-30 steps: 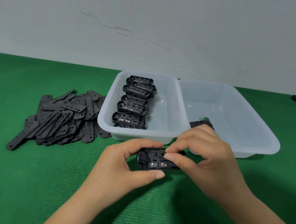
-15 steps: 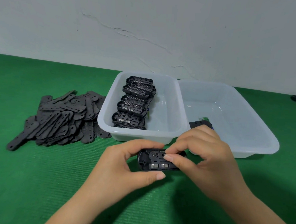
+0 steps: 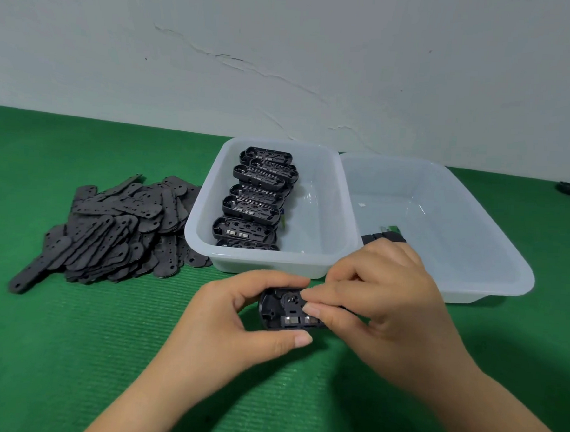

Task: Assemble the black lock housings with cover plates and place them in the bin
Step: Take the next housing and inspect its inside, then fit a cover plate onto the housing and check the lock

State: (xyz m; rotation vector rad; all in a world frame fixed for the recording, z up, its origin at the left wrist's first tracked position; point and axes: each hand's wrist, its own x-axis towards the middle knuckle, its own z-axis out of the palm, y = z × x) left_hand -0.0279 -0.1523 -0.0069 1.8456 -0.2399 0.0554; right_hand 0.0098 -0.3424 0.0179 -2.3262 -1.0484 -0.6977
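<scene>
Both hands hold one black lock housing (image 3: 283, 310) just above the green mat (image 3: 71, 353), at about 6 o'clock from the two clear bins. The left hand (image 3: 234, 328) curls around the housing's left end, thumb underneath and fingers over the top. The right hand (image 3: 381, 306) pinches the right part with its fingertips (image 3: 311, 311), which press down on the open top side. No cover plate is on this housing that I can see; the right hand hides much of it, so I cannot be sure. The pile of cover plates (image 3: 111, 226) lies at 9 o'clock from the left bin (image 3: 268, 264), well apart from the hands. More housings (image 3: 254, 201) sit in a row inside that left bin. The right bin (image 3: 491, 286), at 3 o'clock from the left one, holds one dark piece (image 3: 383, 237) near its front left corner. What could go wrong? The little metal bits inside the housing may pop out if the fingers push too hard or tip it over. The housing may slip and fall on the mat, since it is held only at its ends. A plate put on crooked may not snap shut. A housing with no plate could also land in the wrong bin by mistake.
</scene>
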